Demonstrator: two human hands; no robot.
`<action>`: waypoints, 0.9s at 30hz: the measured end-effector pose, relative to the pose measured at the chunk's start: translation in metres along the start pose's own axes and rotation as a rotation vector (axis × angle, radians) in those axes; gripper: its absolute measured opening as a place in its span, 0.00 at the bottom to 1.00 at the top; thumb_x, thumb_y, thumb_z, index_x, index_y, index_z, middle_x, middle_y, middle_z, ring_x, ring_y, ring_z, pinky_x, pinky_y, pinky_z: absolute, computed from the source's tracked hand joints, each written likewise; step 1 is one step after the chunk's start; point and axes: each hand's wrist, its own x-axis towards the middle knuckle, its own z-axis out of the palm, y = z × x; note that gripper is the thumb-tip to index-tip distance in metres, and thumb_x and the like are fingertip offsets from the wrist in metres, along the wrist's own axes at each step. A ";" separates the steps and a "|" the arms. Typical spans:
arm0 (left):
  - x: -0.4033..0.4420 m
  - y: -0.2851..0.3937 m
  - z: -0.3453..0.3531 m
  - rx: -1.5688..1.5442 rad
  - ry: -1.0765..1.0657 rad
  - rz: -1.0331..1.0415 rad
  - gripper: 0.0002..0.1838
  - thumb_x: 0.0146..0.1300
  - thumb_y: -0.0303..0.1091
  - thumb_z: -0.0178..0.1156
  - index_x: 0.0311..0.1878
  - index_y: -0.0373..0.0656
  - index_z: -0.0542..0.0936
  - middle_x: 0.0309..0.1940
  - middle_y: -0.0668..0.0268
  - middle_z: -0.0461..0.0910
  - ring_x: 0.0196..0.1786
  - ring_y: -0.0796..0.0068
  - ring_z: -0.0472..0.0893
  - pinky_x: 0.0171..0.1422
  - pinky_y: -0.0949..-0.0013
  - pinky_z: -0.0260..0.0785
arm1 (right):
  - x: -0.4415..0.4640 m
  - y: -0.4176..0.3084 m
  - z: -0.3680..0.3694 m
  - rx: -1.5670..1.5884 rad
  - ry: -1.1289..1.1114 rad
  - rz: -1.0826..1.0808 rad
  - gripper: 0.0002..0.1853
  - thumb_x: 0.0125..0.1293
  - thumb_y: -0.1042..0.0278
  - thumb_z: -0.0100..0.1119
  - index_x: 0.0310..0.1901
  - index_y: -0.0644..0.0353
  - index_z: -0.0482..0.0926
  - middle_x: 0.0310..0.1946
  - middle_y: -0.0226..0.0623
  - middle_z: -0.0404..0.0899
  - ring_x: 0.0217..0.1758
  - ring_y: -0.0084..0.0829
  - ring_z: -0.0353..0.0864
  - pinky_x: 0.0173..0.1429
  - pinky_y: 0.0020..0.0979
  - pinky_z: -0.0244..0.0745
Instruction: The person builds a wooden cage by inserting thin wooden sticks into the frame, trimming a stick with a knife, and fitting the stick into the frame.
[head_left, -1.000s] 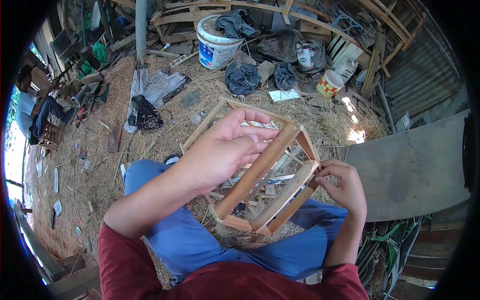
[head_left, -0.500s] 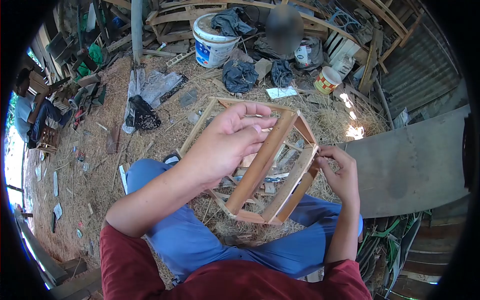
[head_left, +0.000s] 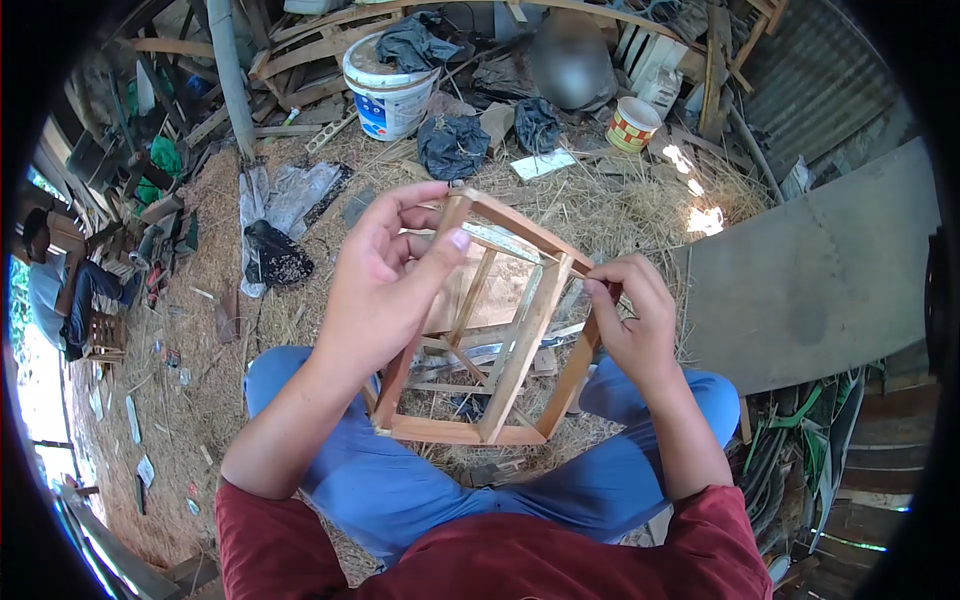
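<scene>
A small wooden frame point(head_left: 528, 345) made of thin slats is held up over my lap, tilted, with a slat across its middle. My left hand point(head_left: 392, 262) is closed on its upper left corner, thumb on the near side and fingers behind. At the upper right corner, my right hand point(head_left: 637, 312) pinches the frame between thumb and fingers. Through the openings I see a wooden board point(head_left: 497, 288) and loose wood strips on the straw below. My crossed legs point(head_left: 400, 465) in blue trousers are beneath the frame.
Beyond the frame are a white bucket point(head_left: 392, 105), black plastic bags point(head_left: 453, 147) and a smaller patterned bucket point(head_left: 632, 125). A large grey sheet point(head_left: 805, 285) lies to the right. Another person point(head_left: 60, 285) sits at far left. Straw and shavings cover the ground.
The frame has turned in my hands, so its open inside now faces me. My left hand has shifted from the broad slat to the upper left corner. My right hand still pinches the right side.
</scene>
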 end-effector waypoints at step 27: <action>-0.001 -0.010 -0.031 0.190 0.069 0.214 0.15 0.78 0.19 0.57 0.65 0.28 0.76 0.74 0.43 0.74 0.75 0.62 0.76 0.81 0.62 0.66 | 0.015 -0.013 0.033 0.049 0.095 -0.128 0.08 0.62 0.84 0.69 0.41 0.66 0.81 0.35 0.43 0.82 0.35 0.43 0.82 0.39 0.38 0.76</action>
